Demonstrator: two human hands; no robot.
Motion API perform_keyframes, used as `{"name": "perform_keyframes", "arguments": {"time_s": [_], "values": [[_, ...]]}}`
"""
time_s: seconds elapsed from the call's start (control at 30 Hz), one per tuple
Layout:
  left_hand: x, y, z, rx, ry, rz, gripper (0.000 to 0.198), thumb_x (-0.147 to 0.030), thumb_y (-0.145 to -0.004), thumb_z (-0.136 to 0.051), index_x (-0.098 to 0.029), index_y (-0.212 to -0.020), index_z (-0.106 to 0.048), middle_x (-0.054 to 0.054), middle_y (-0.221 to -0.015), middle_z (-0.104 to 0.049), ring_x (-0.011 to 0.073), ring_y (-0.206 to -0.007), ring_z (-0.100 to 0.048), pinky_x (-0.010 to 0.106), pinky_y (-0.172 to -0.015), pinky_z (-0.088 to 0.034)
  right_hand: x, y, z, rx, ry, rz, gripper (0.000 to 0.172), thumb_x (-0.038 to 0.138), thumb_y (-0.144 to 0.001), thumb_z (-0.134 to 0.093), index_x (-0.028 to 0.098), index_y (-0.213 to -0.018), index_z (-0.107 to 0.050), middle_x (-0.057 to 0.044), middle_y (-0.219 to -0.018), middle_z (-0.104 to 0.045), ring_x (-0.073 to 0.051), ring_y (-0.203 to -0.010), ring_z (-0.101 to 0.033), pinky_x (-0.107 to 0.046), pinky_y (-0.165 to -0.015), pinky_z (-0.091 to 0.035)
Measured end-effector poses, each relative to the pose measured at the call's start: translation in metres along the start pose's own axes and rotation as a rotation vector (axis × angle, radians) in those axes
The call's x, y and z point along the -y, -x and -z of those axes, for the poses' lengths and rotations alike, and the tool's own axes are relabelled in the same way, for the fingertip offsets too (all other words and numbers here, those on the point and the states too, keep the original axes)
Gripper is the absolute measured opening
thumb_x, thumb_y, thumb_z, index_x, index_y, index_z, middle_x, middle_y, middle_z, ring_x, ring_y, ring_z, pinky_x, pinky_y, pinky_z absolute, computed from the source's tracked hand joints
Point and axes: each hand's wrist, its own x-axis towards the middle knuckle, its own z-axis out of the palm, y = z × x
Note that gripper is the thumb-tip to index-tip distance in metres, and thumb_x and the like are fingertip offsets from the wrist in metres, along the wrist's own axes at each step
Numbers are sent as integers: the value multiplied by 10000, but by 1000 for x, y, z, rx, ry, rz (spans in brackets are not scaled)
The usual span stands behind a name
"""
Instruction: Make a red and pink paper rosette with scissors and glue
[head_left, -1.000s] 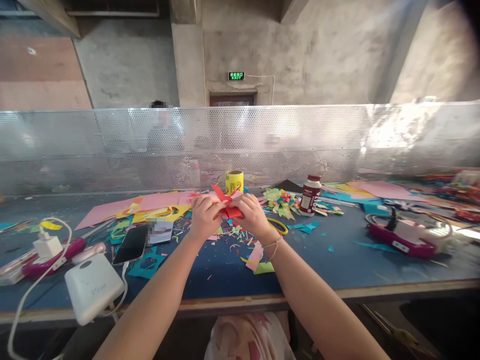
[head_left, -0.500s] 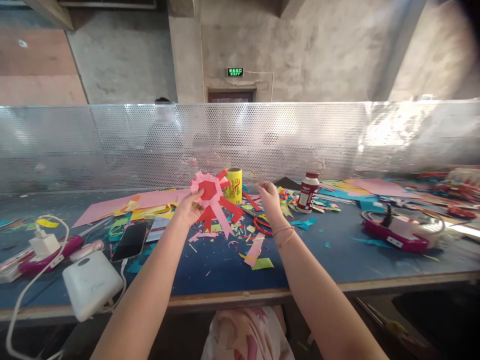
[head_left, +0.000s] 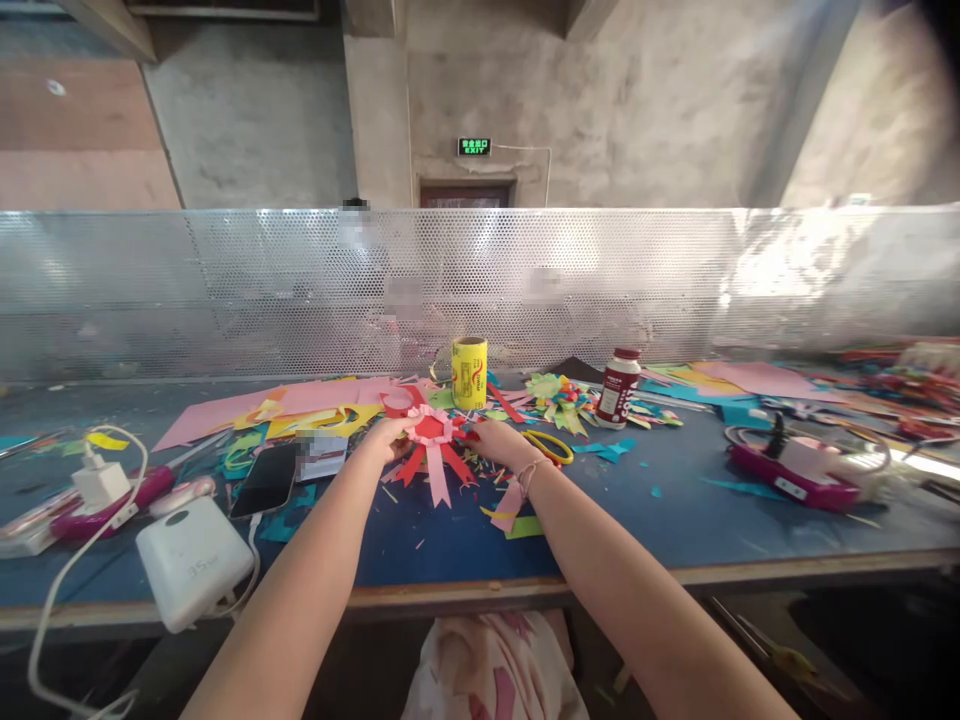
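A rosette (head_left: 433,428) of red and pink paper, with a red centre, a pink frilled rim and hanging ribbon tails, is pinched at its left side by my left hand (head_left: 388,440). My right hand (head_left: 496,442) is closed close beside the rosette's right edge. Its fingertips are partly hidden among red strips, and what they hold cannot be made out. Just right of that hand lies a pair of scissors, with a yellow and red handle (head_left: 551,446) showing. A curled red paper band (head_left: 401,400) is behind the rosette.
Behind the work stands a yellow tape roll (head_left: 469,375); a dark red and white bottle (head_left: 619,390) is farther right. Left are a phone (head_left: 264,482), a white power bank (head_left: 195,562) and cables. Pink sheets (head_left: 225,412) and scraps cover the table before a perforated metal screen (head_left: 600,285).
My left hand has lowered the rosette towards the table. My right hand has come down and left to the rosette's side. The scissors handle has shifted right and now shows yellow.
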Motion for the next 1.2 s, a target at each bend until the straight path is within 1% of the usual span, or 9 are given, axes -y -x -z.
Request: {"name": "perform_keyframes", "arguments": {"time_s": [0.1, 0.17, 0.33, 0.47, 0.63, 0.8, 1.0, 1.1, 1.2], "values": [[2, -3, 3, -65, -160, -60, 277, -209, -540, -793, -148, -614, -533, -30, -493, -504, 75, -429, -487, 189, -434, -399, 6, 1, 4, 18, 65, 28, 284, 299, -851, -426, 104, -878, -630, -163, -902, -665, -246, -860, -638, -301, -726, -461], [3, -6, 5, -52, -209, -111, 275, -242, -533, -794, -154, -643, -558, -21, -523, -537, 81, -444, -497, 206, -457, -404, 8, 2, 4, 12, 62, 31, 223, 242, -812, -468, 100, -867, -631, -162, -882, -666, -246, -845, -641, -295, -709, -462], [4, -15, 9, 19, -165, -231, 386, -243, -458, -819, -167, -783, -625, 10, -697, -629, 95, -553, -546, 212, -505, -394, 8, 2, 0, -48, 20, 5, 238, 109, -785, -445, 92, -949, -616, -175, -916, -660, -235, -855, -636, -293, -708, -456], [4, -13, 8, 45, -145, -254, 433, -209, -436, -816, -162, -823, -627, 21, -785, -643, 101, -619, -565, 212, -539, -394, 3, 2, 1, -102, -50, -36, 236, 141, -824, -413, 114, -918, -628, -136, -869, -671, -200, -801, -636, -267, -689, -446], [3, -7, 6, 61, -208, -252, 454, -192, -431, -810, -149, -844, -625, 23, -791, -640, 107, -632, -570, 211, -542, -385, -7, 6, 13, -263, -203, -167, 285, 143, -847, -359, 141, -928, -633, -93, -897, -677, -158, -824, -625, -223, -702, -426], [5, -8, 5, 73, -319, -276, 556, -200, -402, -822, -162, -919, -620, 29, -769, -646, 147, -671, -589, 222, -535, -376, -16, 5, 17, -516, -470, -305, 312, 117, -764, -402, 135, -981, -626, -91, -948, -672, -173, -887, -607, -256, -790, -429], [9, -16, 5, 74, -579, -418, 374, -149, -352, -812, -150, -660, -599, -6, -575, -591, 166, -585, -569, 241, -527, -377, -22, -6, 10, -716, -808, -298, 306, 179, -703, -413, 152, -927, -619, -56, -860, -658, -172, -807, -595, -307, -763, -462], [11, -20, 7, 71, -706, -478, 316, -189, -376, -806, -156, -572, -562, -16, -527, -557, 189, -602, -581, 248, -543, -383, -24, -11, 5, -758, -965, -310, 299, 214, -680, -442, 157, -929, -598, -46, -848, -653, -167, -781, -596, -316, -735, -479], [13, -20, 7, -9, -752, -551, 313, -195, -383, -807, -163, -580, -566, 11, -591, -600, 226, -702, -609, 266, -609, -410, -24, -13, 3, -762, -1084, -286, 292, 241, -673, -472, 157, -928, -587, -48, -855, -656, -162, -778, -600, -314, -726, -489]]}}
